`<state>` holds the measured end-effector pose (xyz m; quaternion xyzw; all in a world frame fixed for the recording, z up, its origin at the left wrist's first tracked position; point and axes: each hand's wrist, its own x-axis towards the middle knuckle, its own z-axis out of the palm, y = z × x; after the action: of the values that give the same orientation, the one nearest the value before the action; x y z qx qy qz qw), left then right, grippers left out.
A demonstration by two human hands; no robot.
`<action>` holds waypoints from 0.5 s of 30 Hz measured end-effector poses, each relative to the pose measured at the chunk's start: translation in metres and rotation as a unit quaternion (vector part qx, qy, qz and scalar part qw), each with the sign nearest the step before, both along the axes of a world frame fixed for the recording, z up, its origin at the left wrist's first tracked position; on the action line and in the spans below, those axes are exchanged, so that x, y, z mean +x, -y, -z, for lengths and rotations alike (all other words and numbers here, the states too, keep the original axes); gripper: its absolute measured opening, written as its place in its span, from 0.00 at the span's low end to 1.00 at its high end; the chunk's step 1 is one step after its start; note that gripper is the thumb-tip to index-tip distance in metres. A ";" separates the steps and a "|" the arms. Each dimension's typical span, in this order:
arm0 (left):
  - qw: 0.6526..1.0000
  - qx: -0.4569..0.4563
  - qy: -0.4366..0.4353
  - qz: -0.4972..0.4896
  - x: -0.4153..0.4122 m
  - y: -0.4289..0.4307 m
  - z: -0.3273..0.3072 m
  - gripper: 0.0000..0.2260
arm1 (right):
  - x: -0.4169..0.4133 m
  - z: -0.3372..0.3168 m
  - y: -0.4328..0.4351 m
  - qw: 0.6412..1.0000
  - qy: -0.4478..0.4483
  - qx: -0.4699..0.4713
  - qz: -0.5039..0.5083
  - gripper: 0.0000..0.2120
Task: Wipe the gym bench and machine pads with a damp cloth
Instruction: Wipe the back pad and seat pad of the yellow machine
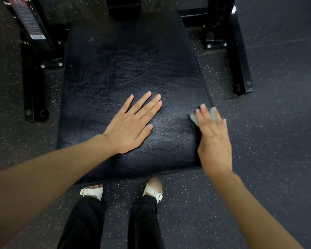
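Note:
A black padded gym bench [126, 69] stretches away from me in the middle of the view, its surface streaked with damp sheen. My left hand [131, 124] lies flat on the pad near its front, fingers spread, holding nothing. At the bench's right edge my right hand [213, 139] presses a small grey-green cloth [194, 118] against the pad. Most of the cloth is hidden under my fingers, and the hand is slightly blurred.
Black steel frame legs stand on both sides of the bench, one at the left [32, 83] and one at the right [239, 56]. The speckled rubber floor [276, 123] surrounds everything. My feet in white sandals [154, 192] are just before the bench's front edge.

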<state>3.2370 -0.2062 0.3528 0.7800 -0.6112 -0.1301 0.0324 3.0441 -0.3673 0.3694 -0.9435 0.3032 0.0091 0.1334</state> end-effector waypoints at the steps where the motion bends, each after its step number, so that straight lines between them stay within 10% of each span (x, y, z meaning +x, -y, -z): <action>1: 1.000 0.000 0.001 0.000 -0.001 0.001 0.000 0.27 | 0.001 0.001 0.009 1.000 0.007 0.006 0.014 0.34; 15: 1.000 0.003 0.004 0.014 -0.011 0.016 0.000 0.28 | -0.038 0.001 -0.044 0.998 0.055 -0.012 0.000 0.37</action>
<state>3.2263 -0.2218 0.3527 0.7720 -0.6218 -0.1290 0.0261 3.0063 -0.3230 0.3684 -0.9441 0.2956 -0.0471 0.1383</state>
